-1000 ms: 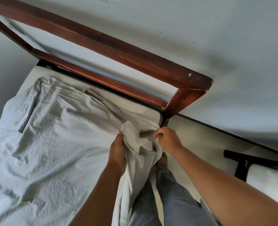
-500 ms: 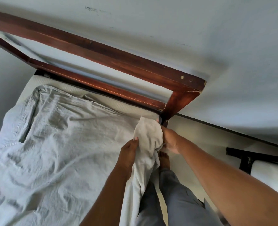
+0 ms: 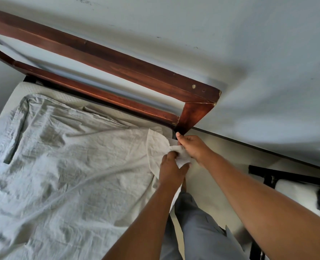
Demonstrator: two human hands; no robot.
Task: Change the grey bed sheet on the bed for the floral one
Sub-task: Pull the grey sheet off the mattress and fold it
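In the head view, one corner of the grey bed sheet (image 3: 71,166) was gathered into a crumpled wad and held between both hands at the head corner of the bed. The left hand (image 3: 171,167) was closed over the wad from the near side, its fingers (image 3: 169,157) curled into the cloth. The fingertips were buried in the folds and could not be told apart. The right hand (image 3: 194,147) was set just beyond it and to its right, its fingers (image 3: 182,141) pinching a fold of the same corner. One digit was raised toward the post of the wooden headboard (image 3: 118,61) just above. The two hands were nearly touching, with only the bunched cloth between them.

Leftward from the fingers, the rest of the sheet was spread in wrinkles over the mattress (image 3: 15,94), and a flap was turned up right beside the left hand's fingers. A strip of bare white mattress was exposed beyond the fingers, between the sheet's edge and the headboard. Below the left hand's fingers, a tail of the sheet was hung down the bed's side against the grey trousers (image 3: 198,226).

To the right of the fingers, pale floor (image 3: 221,160) was seen. Well apart on that side stood a black frame (image 3: 286,177) with something white under it. The wall (image 3: 230,44) was seen behind the headboard.
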